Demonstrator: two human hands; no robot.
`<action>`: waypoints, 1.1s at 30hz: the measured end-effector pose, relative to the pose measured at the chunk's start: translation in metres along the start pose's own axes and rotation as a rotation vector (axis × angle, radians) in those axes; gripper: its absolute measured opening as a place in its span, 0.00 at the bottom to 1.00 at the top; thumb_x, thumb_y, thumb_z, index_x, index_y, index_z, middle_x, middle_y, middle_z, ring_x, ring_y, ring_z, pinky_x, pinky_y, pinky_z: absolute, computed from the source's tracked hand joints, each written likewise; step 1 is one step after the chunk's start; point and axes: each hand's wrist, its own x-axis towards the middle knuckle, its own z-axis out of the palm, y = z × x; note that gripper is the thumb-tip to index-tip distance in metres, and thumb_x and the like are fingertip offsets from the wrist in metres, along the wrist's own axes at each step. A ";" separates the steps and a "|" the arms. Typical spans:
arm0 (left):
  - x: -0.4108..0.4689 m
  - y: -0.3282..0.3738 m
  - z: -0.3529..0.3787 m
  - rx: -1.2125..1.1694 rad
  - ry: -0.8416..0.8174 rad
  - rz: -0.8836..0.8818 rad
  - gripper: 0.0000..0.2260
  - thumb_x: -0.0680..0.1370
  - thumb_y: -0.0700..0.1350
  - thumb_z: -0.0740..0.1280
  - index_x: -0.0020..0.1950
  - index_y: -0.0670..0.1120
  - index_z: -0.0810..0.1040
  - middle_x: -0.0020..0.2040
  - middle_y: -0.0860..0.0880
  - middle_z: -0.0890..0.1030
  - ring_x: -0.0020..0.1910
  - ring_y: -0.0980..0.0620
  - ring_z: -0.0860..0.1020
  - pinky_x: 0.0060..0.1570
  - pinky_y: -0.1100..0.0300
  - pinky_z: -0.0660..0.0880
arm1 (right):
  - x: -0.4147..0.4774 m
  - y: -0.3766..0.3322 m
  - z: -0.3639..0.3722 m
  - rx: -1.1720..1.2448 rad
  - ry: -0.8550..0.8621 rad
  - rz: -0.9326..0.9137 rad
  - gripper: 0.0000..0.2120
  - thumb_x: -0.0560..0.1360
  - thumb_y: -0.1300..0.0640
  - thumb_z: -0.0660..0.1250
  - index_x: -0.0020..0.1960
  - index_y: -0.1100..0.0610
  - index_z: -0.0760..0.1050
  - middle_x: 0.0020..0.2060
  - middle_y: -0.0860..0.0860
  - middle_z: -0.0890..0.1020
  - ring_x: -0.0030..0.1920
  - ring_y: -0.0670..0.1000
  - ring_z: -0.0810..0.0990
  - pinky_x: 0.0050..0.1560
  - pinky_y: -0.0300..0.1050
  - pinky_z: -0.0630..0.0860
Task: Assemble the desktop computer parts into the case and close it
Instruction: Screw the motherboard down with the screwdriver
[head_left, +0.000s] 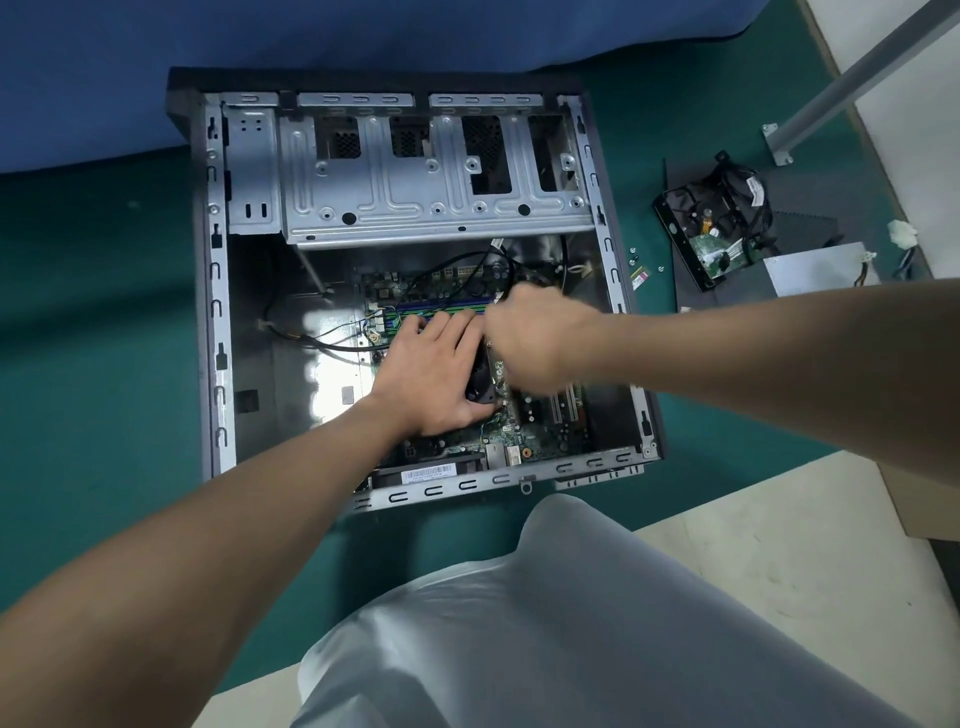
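Note:
An open grey computer case (215, 291) lies on its side on a green mat. A green motherboard (540, 436) sits in its lower half, with black cables looping over it. My left hand (434, 374) lies flat, fingers straight, on a black cooler fan (480, 382) in the middle of the board. My right hand (535, 338) is blurred, fingers curled, just right of the fan by the memory slots (441, 307); whether it holds anything is hidden. An empty metal drive cage (431, 176) fills the case's upper half.
To the right of the case lie a hard drive in a black bracket (711, 234) with cables, a silver power supply (815, 267), a few loose screws (634, 254) and a dark side panel (800, 218). A metal table leg (852, 83) stands at far right. My grey-clad knee (571, 623) is in front.

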 end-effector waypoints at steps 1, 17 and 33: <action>0.000 0.000 0.000 0.003 0.004 0.002 0.44 0.70 0.74 0.53 0.73 0.42 0.58 0.70 0.45 0.68 0.64 0.46 0.69 0.60 0.47 0.64 | 0.005 0.003 -0.003 0.215 -0.045 0.139 0.02 0.77 0.62 0.61 0.47 0.60 0.72 0.37 0.53 0.69 0.32 0.51 0.66 0.33 0.43 0.68; 0.000 0.000 0.000 -0.029 0.000 -0.010 0.45 0.68 0.73 0.53 0.74 0.43 0.58 0.72 0.46 0.67 0.65 0.46 0.69 0.60 0.48 0.63 | -0.013 0.007 0.012 -0.456 0.008 -0.368 0.06 0.78 0.62 0.57 0.47 0.57 0.72 0.38 0.57 0.75 0.34 0.53 0.68 0.36 0.47 0.67; -0.001 0.001 -0.005 -0.030 -0.075 -0.033 0.47 0.65 0.70 0.43 0.77 0.43 0.55 0.74 0.45 0.64 0.67 0.46 0.66 0.61 0.47 0.62 | -0.017 -0.011 0.020 -0.528 0.101 -0.398 0.09 0.78 0.64 0.57 0.52 0.61 0.77 0.44 0.59 0.79 0.36 0.52 0.65 0.35 0.46 0.68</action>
